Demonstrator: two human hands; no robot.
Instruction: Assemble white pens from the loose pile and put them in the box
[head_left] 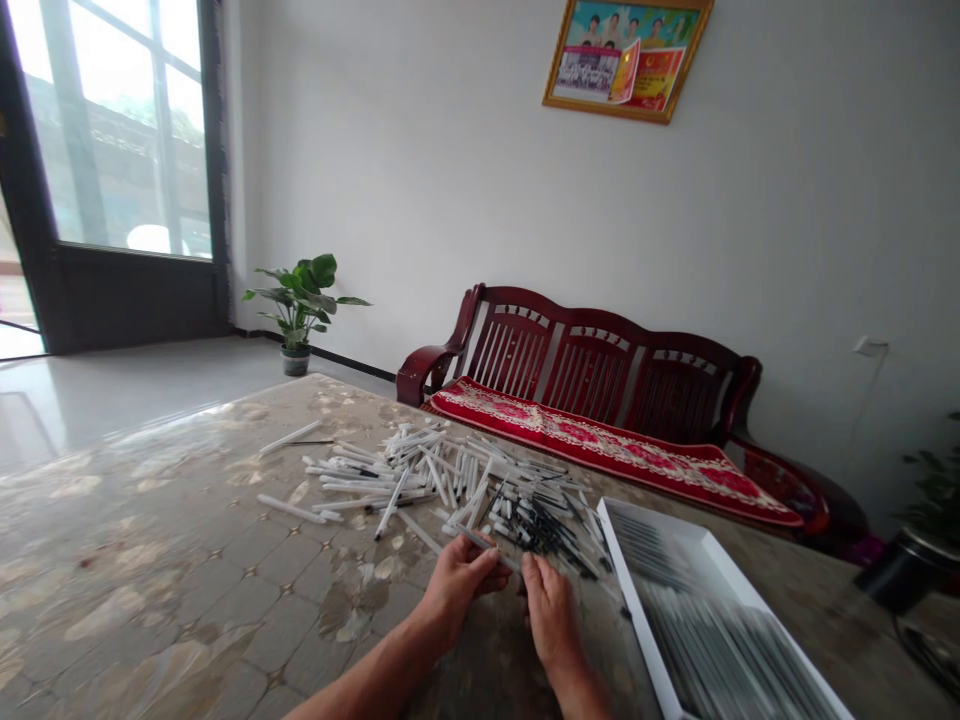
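While the left hand point(457, 585) pinches a white pen point(480, 545) over the table point(135, 590), the right hand point(551, 610) curls just beside it, its grip unclear. Loose pens point(450, 475) lie heaped mid-table; a white tray point(637, 590) of rowed pens sits near the right front edge.

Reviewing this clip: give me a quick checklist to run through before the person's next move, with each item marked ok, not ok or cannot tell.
1. Left hand and right hand in view: ok, both above the table.
2. White pen held by left hand: ok, at its fingertips.
3. Right hand on that pen: cannot tell, too blurred.
4. Loose pens near the hands: ok, piled just beyond them.
5. White tray beside right hand: ok, on the table.
6. Tray's contents: cannot tell exactly, blurred rows.
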